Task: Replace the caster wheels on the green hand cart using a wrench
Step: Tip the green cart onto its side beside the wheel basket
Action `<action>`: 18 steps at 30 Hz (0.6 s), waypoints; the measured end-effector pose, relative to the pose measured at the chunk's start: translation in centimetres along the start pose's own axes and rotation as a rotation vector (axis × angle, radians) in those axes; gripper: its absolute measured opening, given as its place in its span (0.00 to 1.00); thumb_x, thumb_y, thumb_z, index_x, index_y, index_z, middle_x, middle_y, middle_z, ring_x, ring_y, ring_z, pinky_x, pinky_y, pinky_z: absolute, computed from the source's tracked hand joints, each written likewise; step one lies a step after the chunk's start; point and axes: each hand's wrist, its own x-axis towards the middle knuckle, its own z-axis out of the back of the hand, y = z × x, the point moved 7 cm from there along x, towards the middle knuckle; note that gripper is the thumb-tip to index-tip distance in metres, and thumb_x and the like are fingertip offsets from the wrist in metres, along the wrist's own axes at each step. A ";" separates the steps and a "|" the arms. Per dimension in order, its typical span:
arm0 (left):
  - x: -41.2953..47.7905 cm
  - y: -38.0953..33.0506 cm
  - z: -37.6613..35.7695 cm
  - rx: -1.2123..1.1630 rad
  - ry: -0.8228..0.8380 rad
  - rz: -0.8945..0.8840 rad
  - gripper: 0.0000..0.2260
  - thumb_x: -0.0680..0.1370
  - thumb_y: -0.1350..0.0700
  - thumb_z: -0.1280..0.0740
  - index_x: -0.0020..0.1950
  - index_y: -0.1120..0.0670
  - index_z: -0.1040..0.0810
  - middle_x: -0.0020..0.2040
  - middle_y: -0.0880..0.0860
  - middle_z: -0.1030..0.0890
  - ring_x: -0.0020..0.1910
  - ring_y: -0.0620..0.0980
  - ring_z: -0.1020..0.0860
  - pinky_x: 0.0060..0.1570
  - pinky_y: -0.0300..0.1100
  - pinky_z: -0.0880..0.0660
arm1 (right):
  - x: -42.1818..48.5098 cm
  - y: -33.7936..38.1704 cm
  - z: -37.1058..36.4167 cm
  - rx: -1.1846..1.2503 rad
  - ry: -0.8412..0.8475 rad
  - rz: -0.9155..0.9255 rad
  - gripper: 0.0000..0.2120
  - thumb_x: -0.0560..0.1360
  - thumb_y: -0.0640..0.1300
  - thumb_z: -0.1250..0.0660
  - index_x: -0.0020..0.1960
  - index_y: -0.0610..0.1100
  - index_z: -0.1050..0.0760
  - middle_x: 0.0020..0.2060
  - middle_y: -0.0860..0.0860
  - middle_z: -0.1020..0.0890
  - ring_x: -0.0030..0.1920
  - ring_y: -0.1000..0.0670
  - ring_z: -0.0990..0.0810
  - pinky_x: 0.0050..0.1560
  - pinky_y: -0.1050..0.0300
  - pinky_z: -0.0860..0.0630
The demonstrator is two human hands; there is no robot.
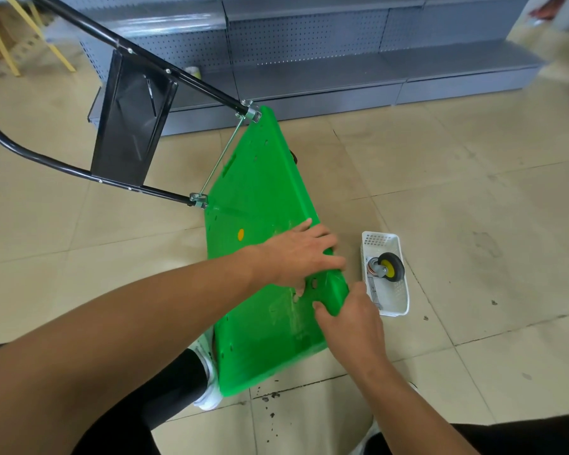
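Note:
The green hand cart (260, 198) stands tilted on its side on the tiled floor, its flat deck facing me and its black handle (46, 159) reaching up to the left. My left hand (301, 254) lies on the deck with fingers curled over its upper right edge. My right hand (345, 318) grips the same edge lower down, thumb on the deck face. A caster wheel (386, 266) with a black tyre and yellow hub lies in a white basket (393, 305) just right of the cart. No wrench is visible.
Grey metal pegboard shelving (342, 60) runs along the back. Yellow wooden legs (20, 37) stand at the far left. My white shoe (207, 372) sits under the cart's lower edge. Dark specks dot the floor tiles (270, 397) near me.

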 end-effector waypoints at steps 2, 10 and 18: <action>-0.2 -0.1 0.0 0.000 -0.007 0.001 0.41 0.60 0.40 0.19 0.69 0.43 0.33 0.64 0.53 0.31 0.68 0.57 0.35 0.69 0.63 0.34 | -0.1 -0.1 0.0 0.003 0.001 0.004 0.21 0.75 0.56 0.27 0.55 0.46 0.34 0.47 0.49 0.21 0.48 0.45 0.21 0.47 0.47 0.22; -0.6 -0.2 0.3 -0.009 -0.034 0.026 0.41 0.60 0.42 0.18 0.69 0.43 0.32 0.64 0.54 0.30 0.67 0.57 0.34 0.69 0.65 0.35 | -0.3 0.1 0.3 0.008 -0.007 0.028 0.21 0.75 0.56 0.27 0.56 0.46 0.34 0.46 0.50 0.22 0.46 0.46 0.21 0.46 0.46 0.21; -1.2 -0.7 0.6 -0.020 -0.072 0.048 0.41 0.59 0.42 0.18 0.68 0.43 0.32 0.63 0.54 0.30 0.67 0.57 0.34 0.69 0.64 0.35 | -1.3 0.0 0.7 0.012 -0.009 0.036 0.21 0.75 0.56 0.27 0.56 0.47 0.34 0.47 0.50 0.22 0.47 0.45 0.21 0.48 0.45 0.21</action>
